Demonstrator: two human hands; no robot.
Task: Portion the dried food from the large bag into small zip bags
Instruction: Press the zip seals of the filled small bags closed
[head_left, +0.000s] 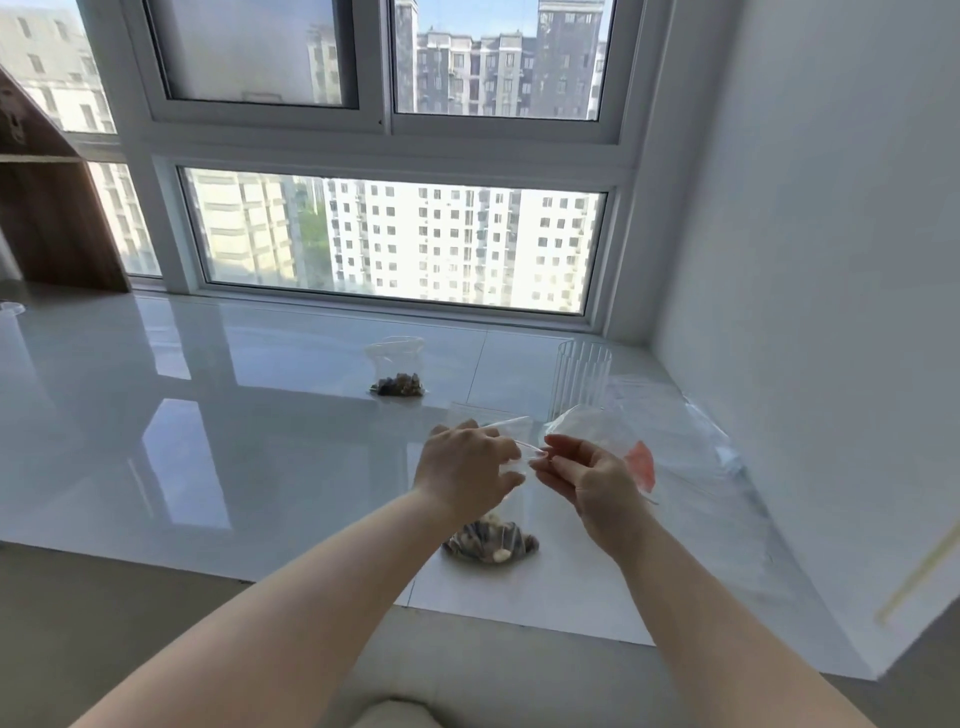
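Two bare forearms reaching forward from the bottom edge, meeting over a small zip bag (506, 499) that stands on the glossy white sill (208, 415). Left hand (467, 470) at the bag's top edge, fingers curled and pinching the left part of the clear plastic rim. Right hand (582, 480) just right of it, thumb and forefinger pinched together on the right end of the same rim, remaining fingers loosely bent. Whether the zip strip is sealed or parted between the two hands: cannot tell. Dried food (491, 543), dark pieces with a few pale ones, heaped at the bottom of this bag, resting on the sill below the hands.

Beyond the held bag, farther toward the window (395, 239), a second small zip bag (397, 369), standing upright with a small dark heap at its bottom, well apart from the hands. Right of the held bag, a clear ribbed glass (582, 379), upright. Just beside and behind the right hand, the large bag (675, 447), crumpled clear plastic lying flat toward the white wall, with a red-orange patch (640, 462) near the right hand's knuckles. Far left of the held bag, a wooden shelf (52, 208) against the window frame.
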